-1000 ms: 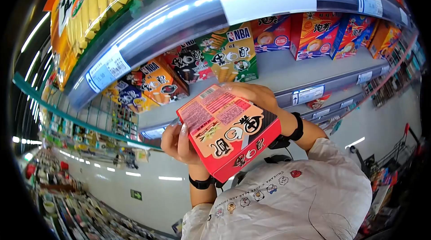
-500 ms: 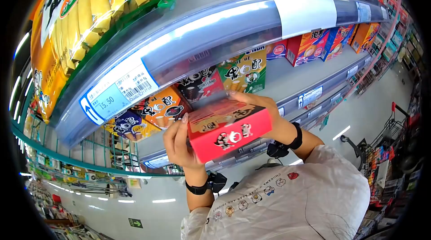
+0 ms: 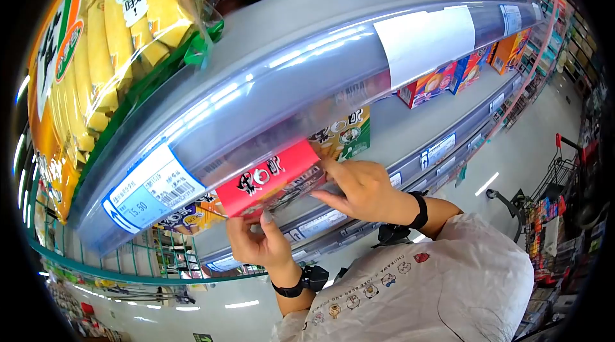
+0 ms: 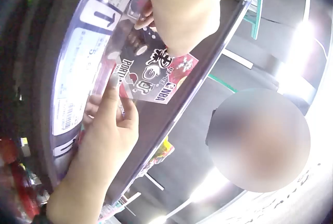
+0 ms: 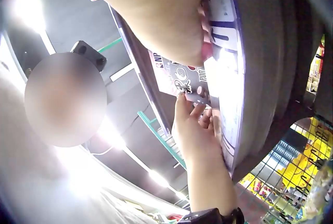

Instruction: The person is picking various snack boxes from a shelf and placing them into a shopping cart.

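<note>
Holding the red box [image 3: 269, 175] just below the shelf edge [image 3: 288, 73], left of centre in the frame, pinched by left hand [image 3: 259, 246] and right hand [image 3: 371, 195]. Seemingly lining up; calling for level, gentle guiding, clear of the green box [image 3: 355, 137].

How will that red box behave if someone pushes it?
The red box would likely stay stiff, given flat faces and straight edges. Being squared off, it should slide rather than roll. Probably light: just fingers hold it.
</note>
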A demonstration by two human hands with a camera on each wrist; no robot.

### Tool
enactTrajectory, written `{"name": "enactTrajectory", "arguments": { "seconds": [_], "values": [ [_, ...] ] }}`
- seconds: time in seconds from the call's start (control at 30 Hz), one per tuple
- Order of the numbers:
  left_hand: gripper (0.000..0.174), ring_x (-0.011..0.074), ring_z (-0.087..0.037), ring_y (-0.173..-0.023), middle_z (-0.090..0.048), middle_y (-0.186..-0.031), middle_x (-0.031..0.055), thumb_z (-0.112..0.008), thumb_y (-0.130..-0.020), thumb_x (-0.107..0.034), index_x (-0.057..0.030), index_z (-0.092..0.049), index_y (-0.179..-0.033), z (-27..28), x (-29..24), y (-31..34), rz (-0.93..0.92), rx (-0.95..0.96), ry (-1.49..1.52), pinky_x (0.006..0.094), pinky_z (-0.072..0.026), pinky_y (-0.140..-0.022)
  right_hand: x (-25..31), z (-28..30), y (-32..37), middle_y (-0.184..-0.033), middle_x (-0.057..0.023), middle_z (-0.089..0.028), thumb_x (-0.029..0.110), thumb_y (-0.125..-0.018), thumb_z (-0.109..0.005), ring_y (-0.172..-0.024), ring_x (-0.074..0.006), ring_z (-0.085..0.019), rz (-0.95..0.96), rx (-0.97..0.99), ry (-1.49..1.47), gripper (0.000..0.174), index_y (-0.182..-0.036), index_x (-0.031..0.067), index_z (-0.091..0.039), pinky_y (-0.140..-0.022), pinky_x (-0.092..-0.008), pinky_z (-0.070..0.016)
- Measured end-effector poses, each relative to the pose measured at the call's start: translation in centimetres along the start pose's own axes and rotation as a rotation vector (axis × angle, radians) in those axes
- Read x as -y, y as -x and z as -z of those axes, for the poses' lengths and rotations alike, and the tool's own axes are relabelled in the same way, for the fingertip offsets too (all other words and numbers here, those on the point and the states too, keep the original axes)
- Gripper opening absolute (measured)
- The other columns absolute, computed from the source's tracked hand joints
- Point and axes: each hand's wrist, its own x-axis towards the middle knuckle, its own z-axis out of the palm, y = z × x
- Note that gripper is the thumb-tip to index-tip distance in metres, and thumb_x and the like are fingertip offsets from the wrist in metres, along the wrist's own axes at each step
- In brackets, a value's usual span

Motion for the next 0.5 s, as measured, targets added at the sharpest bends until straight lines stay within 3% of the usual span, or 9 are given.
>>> {"name": "enactTrajectory", "arguments": {
  "seconds": [0.07, 0.1, 0.43, 0.5],
  "values": [
    [0.028, 0.0152, -0.053, -0.056, -0.058, -0.068, 0.0082, -0.066, -0.080, -0.013, 0.0048, -0.056, -0.100, -0.22, -0.10, 0.22, 0.035, -0.020, -0.012, 0.0234, -0.0414, -0.052, -0.07, -0.05, 0.04, -0.064, -0.0054, -0.056, 0.017, -0.069, -0.075, -0.052, -0.0193, -0.056, -0.007, 0.000, 0.009, 0.057, -0.115, -0.0051, -0.049, -0.046, -0.0294, -0.0430],
    [0.032, 0.0125, -0.053, -0.053, -0.059, -0.066, 0.0077, -0.067, -0.077, -0.004, 0.0055, -0.054, -0.105, -0.29, 0.07, 0.00, -0.050, -0.004, -0.045, 0.0207, -0.0423, -0.051, -0.06, -0.07, 0.02, -0.065, -0.0059, -0.056, 0.018, -0.071, -0.073, -0.053, -0.0195, -0.056, -0.015, 0.004, 0.013, 0.055, -0.115, -0.0041, -0.049, -0.047, -0.0297, -0.0433],
    [0.031, 0.0137, -0.059, -0.057, -0.062, -0.072, 0.0097, -0.067, -0.074, 0.002, 0.0052, -0.057, -0.103, -0.73, -0.59, -0.35, -0.065, 0.024, -0.111, 0.0213, -0.0463, -0.052, -0.18, -0.53, 0.43, -0.068, -0.0073, -0.056, 0.011, -0.069, -0.071, -0.054, -0.0217, -0.057, -0.089, -0.048, -0.125, 0.044, -0.106, -0.0011, -0.052, -0.046, -0.0319, -0.0436],
    [0.029, 0.0105, -0.058, -0.059, -0.063, -0.075, 0.0097, -0.064, -0.077, 0.005, 0.0071, -0.056, -0.105, -0.52, -0.39, -0.18, -0.079, 0.066, -0.115, 0.0191, -0.0462, -0.058, -0.06, -0.46, 0.35, -0.068, -0.0067, -0.055, 0.013, -0.069, -0.071, -0.054, -0.0219, -0.056, -0.072, -0.037, -0.096, 0.040, -0.103, 0.0008, -0.052, -0.046, -0.0316, -0.0435]
  ]
}}
